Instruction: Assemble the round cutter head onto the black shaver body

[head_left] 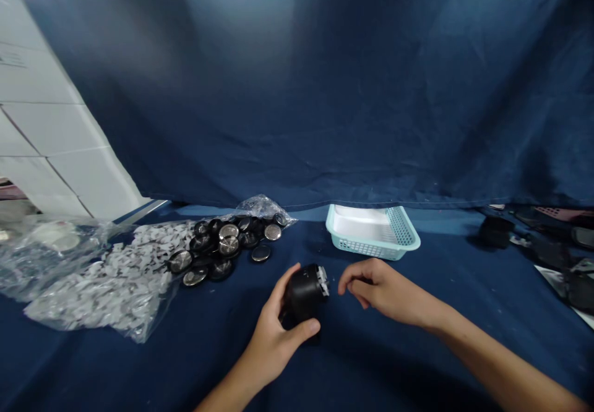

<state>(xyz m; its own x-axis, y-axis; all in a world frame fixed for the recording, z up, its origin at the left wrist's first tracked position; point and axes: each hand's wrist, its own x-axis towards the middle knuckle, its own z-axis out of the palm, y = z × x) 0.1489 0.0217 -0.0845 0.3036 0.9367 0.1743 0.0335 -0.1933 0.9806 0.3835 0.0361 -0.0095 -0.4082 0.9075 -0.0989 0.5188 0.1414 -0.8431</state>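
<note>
My left hand (271, 338) grips a black cylindrical part (304, 291), its thumb along the top and fingers beneath. The part's right end shows a metal face (323, 280). My right hand (380, 288) hovers just right of that end, fingers loosely curled, apart from the part, with nothing visible in them. Left of my hands lies a heap of round black discs with metal mesh faces (218, 248), partly on a clear plastic bag (264, 208). A second clear bag of small pale flakes (116, 282) adjoins the heap.
A pale turquoise plastic basket (357, 246) stands beyond my right hand on the dark blue cloth (139, 369). Dark objects and papers (496, 232) lie at the far right. A blue cloth (297, 90) hangs behind, beside a white tiled wall (46, 115).
</note>
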